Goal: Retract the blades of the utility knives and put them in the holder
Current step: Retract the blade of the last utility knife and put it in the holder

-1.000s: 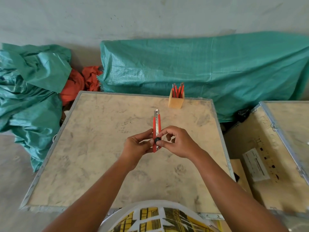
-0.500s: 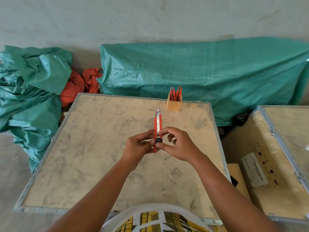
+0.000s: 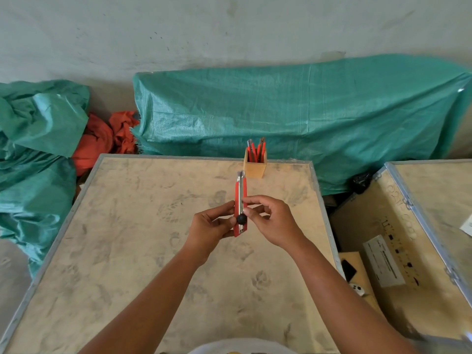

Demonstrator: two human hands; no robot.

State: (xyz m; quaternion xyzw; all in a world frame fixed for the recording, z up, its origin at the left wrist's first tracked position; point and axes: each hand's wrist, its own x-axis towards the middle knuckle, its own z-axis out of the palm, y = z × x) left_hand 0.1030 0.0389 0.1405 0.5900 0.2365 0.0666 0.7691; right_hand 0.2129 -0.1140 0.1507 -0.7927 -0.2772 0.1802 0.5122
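I hold a red utility knife (image 3: 240,192) upright above the middle of the wooden table (image 3: 127,251), its metal tip pointing away from me. My left hand (image 3: 208,226) grips its lower body from the left. My right hand (image 3: 273,221) pinches it from the right, thumb beside the black slider knob (image 3: 241,218). Only a short stub of metal shows at the tip. A small wooden holder (image 3: 255,168) stands near the table's far edge with several red knives (image 3: 256,149) sticking out of it.
Green tarpaulin (image 3: 293,111) covers a long bundle behind the table, with more crumpled at the left (image 3: 33,139) beside orange cloth (image 3: 102,139). A wooden crate with metal edging (image 3: 413,226) stands close to the table's right side.
The view has tilted slightly, so the table and holder sit lower in frame. Both hands keep the same grip on the knife, and the slider knob stays low on the handle.
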